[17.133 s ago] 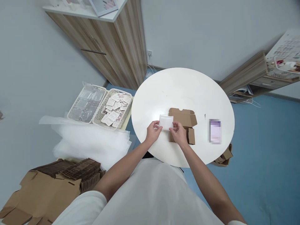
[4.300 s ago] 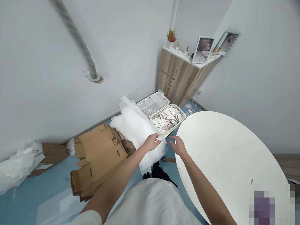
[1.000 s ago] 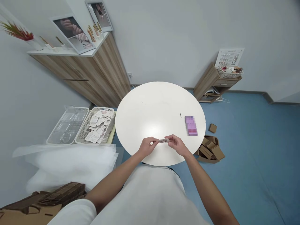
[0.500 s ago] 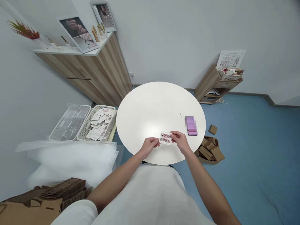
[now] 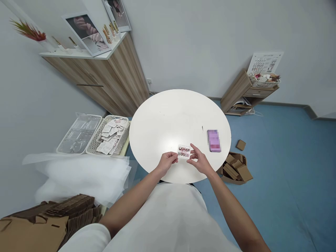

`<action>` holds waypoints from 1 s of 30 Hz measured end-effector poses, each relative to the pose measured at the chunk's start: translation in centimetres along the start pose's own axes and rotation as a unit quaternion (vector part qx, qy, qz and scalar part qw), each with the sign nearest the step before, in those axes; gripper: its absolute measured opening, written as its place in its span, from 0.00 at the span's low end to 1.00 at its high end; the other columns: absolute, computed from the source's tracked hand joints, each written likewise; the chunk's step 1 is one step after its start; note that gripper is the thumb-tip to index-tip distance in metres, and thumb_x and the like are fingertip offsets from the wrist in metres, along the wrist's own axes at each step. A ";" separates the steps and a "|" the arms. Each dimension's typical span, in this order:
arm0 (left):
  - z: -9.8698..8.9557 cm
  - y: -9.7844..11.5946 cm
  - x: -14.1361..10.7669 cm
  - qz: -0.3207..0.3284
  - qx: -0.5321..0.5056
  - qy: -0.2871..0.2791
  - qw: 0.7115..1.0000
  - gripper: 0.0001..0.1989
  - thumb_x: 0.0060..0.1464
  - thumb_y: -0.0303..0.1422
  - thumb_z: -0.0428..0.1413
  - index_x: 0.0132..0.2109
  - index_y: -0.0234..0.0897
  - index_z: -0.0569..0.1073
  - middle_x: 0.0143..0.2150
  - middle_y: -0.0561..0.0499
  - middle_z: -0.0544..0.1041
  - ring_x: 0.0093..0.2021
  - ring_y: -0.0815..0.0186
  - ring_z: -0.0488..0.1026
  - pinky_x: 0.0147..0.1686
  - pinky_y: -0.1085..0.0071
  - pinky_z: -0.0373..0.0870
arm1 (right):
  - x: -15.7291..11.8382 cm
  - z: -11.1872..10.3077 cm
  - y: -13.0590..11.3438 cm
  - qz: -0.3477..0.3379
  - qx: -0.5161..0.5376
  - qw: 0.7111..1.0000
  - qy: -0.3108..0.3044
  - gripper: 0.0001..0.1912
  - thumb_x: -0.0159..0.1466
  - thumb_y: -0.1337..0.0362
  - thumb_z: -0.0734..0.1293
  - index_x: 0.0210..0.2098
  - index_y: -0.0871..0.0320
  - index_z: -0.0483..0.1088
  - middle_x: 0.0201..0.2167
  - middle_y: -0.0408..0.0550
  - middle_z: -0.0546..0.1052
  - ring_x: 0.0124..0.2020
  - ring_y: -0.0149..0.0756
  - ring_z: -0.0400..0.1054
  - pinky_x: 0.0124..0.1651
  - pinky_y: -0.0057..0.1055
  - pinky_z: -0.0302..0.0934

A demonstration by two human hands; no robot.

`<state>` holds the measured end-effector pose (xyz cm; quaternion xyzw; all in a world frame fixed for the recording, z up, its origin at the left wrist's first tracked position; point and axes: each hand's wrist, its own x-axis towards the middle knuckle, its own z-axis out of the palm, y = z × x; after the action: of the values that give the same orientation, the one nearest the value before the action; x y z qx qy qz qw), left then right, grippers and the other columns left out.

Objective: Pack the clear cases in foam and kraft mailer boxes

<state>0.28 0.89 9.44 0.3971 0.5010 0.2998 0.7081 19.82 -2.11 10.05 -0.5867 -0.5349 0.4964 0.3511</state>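
A small white card of press-on nails point(image 5: 184, 151) is held just above the near part of the round white table point(image 5: 168, 115). Its two rows of pink and silvery nails face up. My left hand point(image 5: 167, 163) pinches the card's left edge between thumb and fingers. At the right edge is my right hand point(image 5: 200, 161), its thumb and index finger spread apart near the card's corners; whether the fingertips touch it is hard to tell. A purple, partly pixelated item point(image 5: 214, 140) lies on the table to the right of my right hand.
Left of the table stand a white basket of cards point(image 5: 121, 141) and a tray of clear plastic point(image 5: 78, 134). Nearer me are white foam sheets point(image 5: 78, 175) and stacked cardboard point(image 5: 34, 231). A box of small cartons point(image 5: 236, 168) sits on the floor at right.
My right hand has loosened its pinch on the card's right edge, and its fingers have spread. The card stays in my left hand, slightly further left. The view has shifted a little.
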 end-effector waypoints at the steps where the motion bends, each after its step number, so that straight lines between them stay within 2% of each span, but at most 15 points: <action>1: 0.1 -0.1 0.0 0.001 0.004 -0.001 1.000 0.13 0.44 0.41 0.56 0.27 0.33 0.70 0.24 0.52 0.71 0.26 0.72 0.67 0.32 0.71 0.63 | 0.0 -0.1 0.1 -0.001 -0.014 1.000 -0.002 0.39 0.50 0.61 0.68 0.58 0.47 0.51 0.37 0.44 0.68 0.32 0.30 0.67 0.44 0.37 0.61; 5: 0.4 -0.2 0.1 0.007 0.032 0.009 0.999 0.14 0.45 0.43 0.55 0.28 0.33 0.70 0.24 0.51 0.71 0.26 0.71 0.67 0.32 0.71 0.64 | 0.4 -0.2 0.5 -0.002 -0.024 1.000 -0.014 0.36 0.51 0.61 0.67 0.57 0.49 0.52 0.30 0.41 0.69 0.31 0.31 0.67 0.42 0.36 0.62; 9: 0.1 0.3 0.2 0.047 0.078 0.044 0.995 0.18 0.44 0.40 0.57 0.41 0.35 0.70 0.31 0.51 0.71 0.29 0.71 0.69 0.33 0.72 0.65 | 1.1 -0.1 1.0 0.000 -0.004 0.999 -0.038 0.36 0.51 0.62 0.67 0.57 0.51 0.52 0.27 0.40 0.70 0.30 0.31 0.67 0.41 0.36 0.62; 12: -0.7 0.4 0.3 0.067 0.119 0.047 0.989 0.25 0.43 0.37 0.59 0.49 0.37 0.67 0.34 0.51 0.70 0.29 0.72 0.69 0.33 0.72 0.66 | 1.8 0.5 1.5 0.000 0.007 0.999 -0.050 0.36 0.51 0.62 0.67 0.57 0.51 0.52 0.27 0.40 0.70 0.30 0.31 0.67 0.41 0.35 0.62; 17: -2.9 -0.4 0.4 0.138 0.223 0.064 0.963 0.27 0.42 0.33 0.60 0.52 0.40 0.66 0.36 0.52 0.69 0.30 0.72 0.67 0.37 0.69 0.68 | 3.2 2.5 1.5 0.003 -0.008 0.997 -0.073 0.35 0.51 0.61 0.67 0.56 0.51 0.53 0.27 0.40 0.70 0.30 0.32 0.66 0.40 0.35 0.62; 23: -7.1 -0.7 0.5 0.173 0.284 0.094 0.939 0.26 0.45 0.29 0.57 0.53 0.41 0.64 0.35 0.52 0.68 0.31 0.71 0.67 0.38 0.68 0.68 | 5.5 6.6 0.3 -0.009 -0.059 0.995 -0.078 0.32 0.52 0.60 0.66 0.55 0.51 0.54 0.28 0.41 0.69 0.30 0.32 0.65 0.39 0.34 0.62; 30: -15.4 -1.3 0.8 0.132 0.339 0.118 0.924 0.26 0.45 0.29 0.56 0.54 0.40 0.64 0.35 0.52 0.67 0.32 0.69 0.67 0.39 0.69 0.66 | 9.2 14.6 -0.2 -0.031 -0.151 0.984 -0.087 0.32 0.52 0.58 0.66 0.55 0.53 0.55 0.30 0.43 0.65 0.30 0.33 0.60 0.37 0.35 0.61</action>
<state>-14.03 4.90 5.19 0.6380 0.5954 0.2476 0.4210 5.21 5.15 4.51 -0.5703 -0.6504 0.4480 0.2256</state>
